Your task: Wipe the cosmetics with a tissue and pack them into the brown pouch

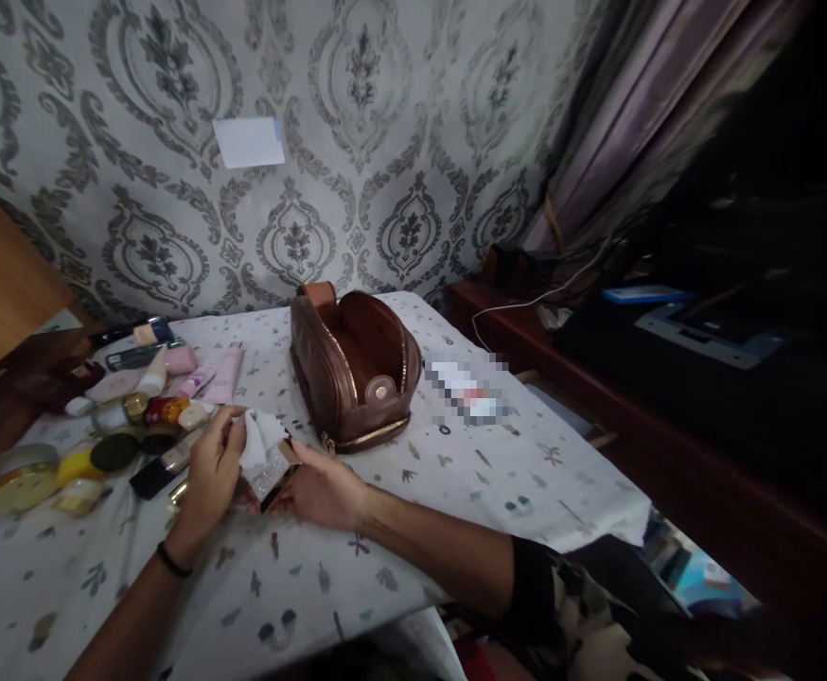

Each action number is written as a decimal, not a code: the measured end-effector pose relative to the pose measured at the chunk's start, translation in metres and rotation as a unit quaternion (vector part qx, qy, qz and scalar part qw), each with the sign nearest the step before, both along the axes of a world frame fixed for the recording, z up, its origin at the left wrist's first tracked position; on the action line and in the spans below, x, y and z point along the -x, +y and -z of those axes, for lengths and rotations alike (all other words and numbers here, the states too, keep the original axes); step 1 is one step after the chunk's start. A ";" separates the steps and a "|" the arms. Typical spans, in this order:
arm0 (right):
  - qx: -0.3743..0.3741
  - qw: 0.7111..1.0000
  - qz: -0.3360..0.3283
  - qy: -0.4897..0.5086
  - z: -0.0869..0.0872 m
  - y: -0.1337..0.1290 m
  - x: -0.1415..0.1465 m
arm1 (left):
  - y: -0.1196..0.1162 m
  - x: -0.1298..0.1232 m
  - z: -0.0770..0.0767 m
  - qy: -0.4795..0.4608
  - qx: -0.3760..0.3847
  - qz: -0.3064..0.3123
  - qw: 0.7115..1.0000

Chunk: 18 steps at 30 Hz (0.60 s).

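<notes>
My left hand [213,463] is closed on a white tissue [258,437], which lies against a glittery, gold-edged case [272,475]. From the other side, the fingers of my right hand [328,484] grip that case; its exact kind is not clear. Both hands are close together above the near part of the table. Just beyond them stands a brown leather cosmetic bag [357,416], unzipped at the top, with its dark brown lining showing. Beside my left hand lies a beige bottle with a black cap [149,479], and a small gold item [178,494] is partly hidden.
Several cosmetics crowd the left side, including a pink tube [227,374], a yellow jar [77,463] and a large round jar [20,478]. A patterned white cloth [527,482] covers the table. A blurred-out item [466,390] lies right of the bag. Dark furniture [669,454] borders the right.
</notes>
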State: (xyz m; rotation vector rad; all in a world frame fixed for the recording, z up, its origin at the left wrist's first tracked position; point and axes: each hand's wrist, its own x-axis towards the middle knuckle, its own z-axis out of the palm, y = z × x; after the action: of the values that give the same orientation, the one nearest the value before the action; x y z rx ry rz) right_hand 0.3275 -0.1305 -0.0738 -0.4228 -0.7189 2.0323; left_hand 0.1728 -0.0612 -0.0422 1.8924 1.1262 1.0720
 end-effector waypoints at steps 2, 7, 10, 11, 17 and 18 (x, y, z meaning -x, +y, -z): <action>0.004 1.000 -0.002 0.006 -0.002 0.000 -0.002 | 0.002 0.000 0.002 -0.006 -0.012 -0.008 1.000; 0.039 0.998 0.037 0.020 -0.008 0.001 -0.004 | -0.001 -0.002 0.003 0.075 -0.161 -0.042 0.983; 0.057 0.996 0.059 0.031 -0.009 0.001 -0.002 | -0.008 -0.003 0.002 0.136 -0.253 -0.065 0.956; 0.062 0.995 0.070 0.035 -0.008 0.002 -0.002 | -0.011 -0.004 0.002 0.152 -0.277 -0.064 0.947; 0.101 0.985 0.135 0.036 -0.005 0.003 -0.005 | -0.036 -0.014 0.002 0.182 -0.402 0.020 0.897; 0.106 0.985 0.131 0.032 -0.006 0.004 -0.006 | -0.039 -0.015 0.002 0.178 -0.411 0.028 0.894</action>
State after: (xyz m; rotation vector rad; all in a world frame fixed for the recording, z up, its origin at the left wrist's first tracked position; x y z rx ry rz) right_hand 0.3339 -0.1269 -0.0680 -0.5419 -0.3859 1.8671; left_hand 0.1880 -0.0999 -0.0441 2.8587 0.8407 1.3323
